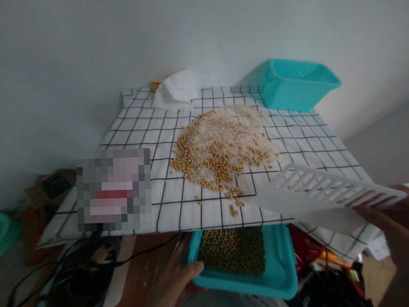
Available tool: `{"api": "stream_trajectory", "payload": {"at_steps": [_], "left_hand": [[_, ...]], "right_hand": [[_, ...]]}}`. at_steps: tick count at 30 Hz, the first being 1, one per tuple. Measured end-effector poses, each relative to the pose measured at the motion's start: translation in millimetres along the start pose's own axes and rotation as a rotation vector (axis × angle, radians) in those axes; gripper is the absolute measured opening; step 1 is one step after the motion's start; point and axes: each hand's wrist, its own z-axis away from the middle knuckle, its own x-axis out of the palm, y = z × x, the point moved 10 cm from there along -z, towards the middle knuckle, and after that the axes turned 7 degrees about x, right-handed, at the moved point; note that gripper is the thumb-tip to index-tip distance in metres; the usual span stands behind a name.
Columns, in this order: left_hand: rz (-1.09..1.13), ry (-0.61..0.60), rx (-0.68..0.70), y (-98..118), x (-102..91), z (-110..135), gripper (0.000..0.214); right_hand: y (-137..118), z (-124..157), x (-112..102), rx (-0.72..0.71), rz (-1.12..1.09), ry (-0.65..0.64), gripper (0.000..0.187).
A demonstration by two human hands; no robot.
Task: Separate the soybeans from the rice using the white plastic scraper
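Observation:
My left hand (182, 275) is closed on the left rim of a teal plastic bin (280, 267), held just below the table's front edge. Inside the bin lie many soybeans (233, 251), darker toward the right where shadow falls. At the right, my right hand (391, 218) grips a white slotted plastic piece (293, 199) with a flat, pale front part; some of its fingers are hidden. This piece slants over the tabletop, its tip near a few loose beans. Beyond it spreads a pile of white rice grains mixed with soybeans (220, 139), the beans thickest along the near and left sides.
A second teal bin (289, 90) stands at the back right of the checked tablecloth (136, 124). White paper (177, 89) lies at the back left, a pixelated object (113, 190) at the front left. Cables and dark items sit below, black bags (326, 288) lower right.

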Motion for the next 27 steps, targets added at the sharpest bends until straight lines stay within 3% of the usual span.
{"api": "stream_trajectory", "payload": {"at_steps": [3, 10, 18, 24, 27], "left_hand": [[-0.002, 0.001, -0.014, -2, -1.3, -1, 0.092], [0.004, -0.025, 0.01, 0, -2.8, -2, 0.1], [0.018, -0.012, -0.029, -4, -1.4, 1, 0.103], [0.007, 0.035, -0.01, 0, -5.0, 4, 0.078], [0.021, 0.003, 0.029, 3, -3.8, 3, 0.067]], "right_hand": [[8, -2, 10, 0.07, 0.036, -0.062, 0.028], [-1, -1, 11, 0.033, 0.026, -0.043, 0.024], [5, -7, 23, 0.058, 0.063, -0.106, 0.023], [11, -17, 30, 0.072, 0.033, -0.144, 0.026], [9, -14, 36, 0.082, 0.031, -0.155, 0.022]]}}
